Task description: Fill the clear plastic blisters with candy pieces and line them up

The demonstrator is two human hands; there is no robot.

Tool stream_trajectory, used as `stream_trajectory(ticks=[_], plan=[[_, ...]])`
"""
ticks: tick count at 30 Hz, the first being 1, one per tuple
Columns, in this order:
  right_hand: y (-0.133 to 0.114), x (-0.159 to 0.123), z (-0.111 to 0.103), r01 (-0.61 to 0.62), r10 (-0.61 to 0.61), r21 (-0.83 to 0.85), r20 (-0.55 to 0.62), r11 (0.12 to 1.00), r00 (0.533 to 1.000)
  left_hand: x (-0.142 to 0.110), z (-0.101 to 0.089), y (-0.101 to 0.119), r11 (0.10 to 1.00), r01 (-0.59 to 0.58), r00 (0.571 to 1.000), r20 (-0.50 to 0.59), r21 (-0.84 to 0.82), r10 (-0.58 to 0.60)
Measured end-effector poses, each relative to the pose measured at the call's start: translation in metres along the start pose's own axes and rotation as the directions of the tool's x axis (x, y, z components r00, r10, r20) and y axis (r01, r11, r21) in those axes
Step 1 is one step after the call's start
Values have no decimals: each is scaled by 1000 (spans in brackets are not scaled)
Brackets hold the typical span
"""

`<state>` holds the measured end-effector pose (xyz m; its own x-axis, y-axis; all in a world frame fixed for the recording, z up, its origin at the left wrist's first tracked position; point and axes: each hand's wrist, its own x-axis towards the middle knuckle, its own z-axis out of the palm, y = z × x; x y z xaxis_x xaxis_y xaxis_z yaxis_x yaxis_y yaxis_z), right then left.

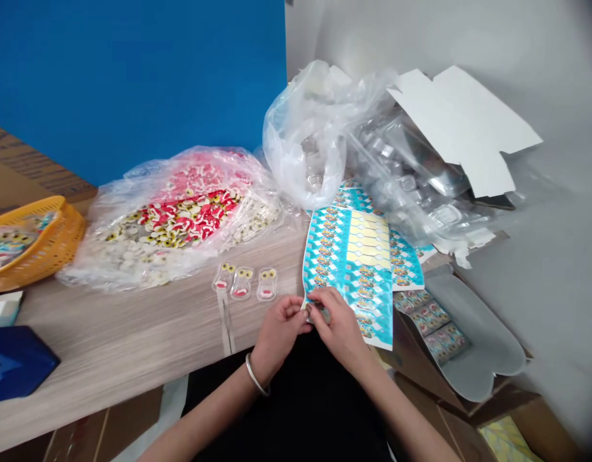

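Note:
My left hand point(285, 324) and my right hand point(338, 323) meet at the table's front edge, fingertips closed together around something small and mostly hidden. Under and beside my right hand lies a blue sticker sheet point(367, 292); several labels are gone from it, baring a pale yellow backing point(367, 237). To the left of my hands, three small clear plastic cases point(267, 284) stand in a row on the table point(180, 321). Each case shows two yellow eye pieces and a red-and-white mouth piece.
Behind the cases spreads a clear bag point(132, 256) of loose eye and mouth pieces. Plastic bags point(300, 141) and a white card point(464, 122) fill the back right. An orange basket point(67, 240) and a dark blue box point(24, 366) sit left. Below right is an open carton point(421, 346) with packed cases.

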<state>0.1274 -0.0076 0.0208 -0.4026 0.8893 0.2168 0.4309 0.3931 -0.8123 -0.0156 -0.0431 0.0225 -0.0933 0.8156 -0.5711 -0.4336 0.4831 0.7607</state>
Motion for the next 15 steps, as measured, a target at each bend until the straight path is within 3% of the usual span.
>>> stream_trajectory(ticks=[5,10,15], plan=[[7,-6,6,-30,32,70,-25,997,999,-1,4,-5,998,-34,998,56,58,31],[3,-4,4,-65,75,138,-68,988,995,0,12,-7,994,-108,993,44,-12,108],[6,5,11,-282,338,365,-98,887,936,-1,21,-8,980,-81,996,15,-184,85]])
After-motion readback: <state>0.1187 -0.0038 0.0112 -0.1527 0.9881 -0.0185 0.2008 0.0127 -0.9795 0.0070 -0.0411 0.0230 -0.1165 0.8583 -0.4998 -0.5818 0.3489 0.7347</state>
